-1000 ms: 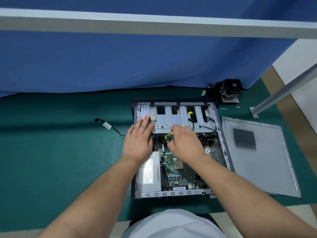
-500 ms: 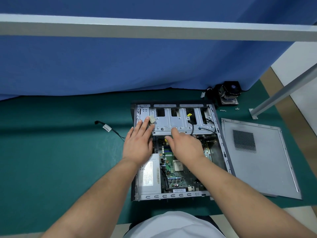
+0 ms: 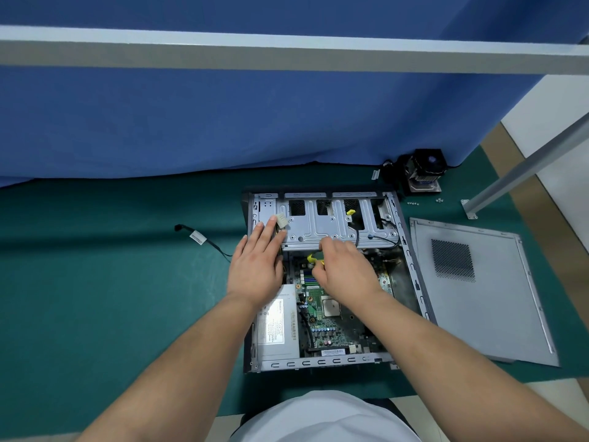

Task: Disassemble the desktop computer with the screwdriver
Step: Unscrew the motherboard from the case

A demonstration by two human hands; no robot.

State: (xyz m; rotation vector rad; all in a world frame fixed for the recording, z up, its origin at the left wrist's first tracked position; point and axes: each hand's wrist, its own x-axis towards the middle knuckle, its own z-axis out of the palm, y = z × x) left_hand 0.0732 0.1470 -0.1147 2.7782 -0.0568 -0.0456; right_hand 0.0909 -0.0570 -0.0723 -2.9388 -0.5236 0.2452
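The open desktop case [image 3: 414, 275] lies flat on a green mat, its grey drive cage [image 3: 325, 228] at the far end and the green motherboard [image 3: 322, 311] below it. My left hand [image 3: 256, 266] rests flat with straight fingers on the cage's left edge, beside a white plug [image 3: 282, 221]. My right hand [image 3: 345, 269] is curled at the cage's near edge and pinches a yellow cable connector [image 3: 314, 260] over the motherboard. A silver power supply [image 3: 277, 327] sits in the case's near left corner. No screwdriver is in view.
The removed grey side panel [image 3: 478, 291] lies to the right of the case. A black CPU cooler [image 3: 424, 170] stands at the back right, with small screws [image 3: 412, 203] near it. A loose black cable [image 3: 204, 240] lies left of the case. A blue curtain [image 3: 223, 122] hangs behind.
My right hand has pulled back slightly from under the cage edge, and the yellow connector shows again at its fingertips. My left hand has stayed put.
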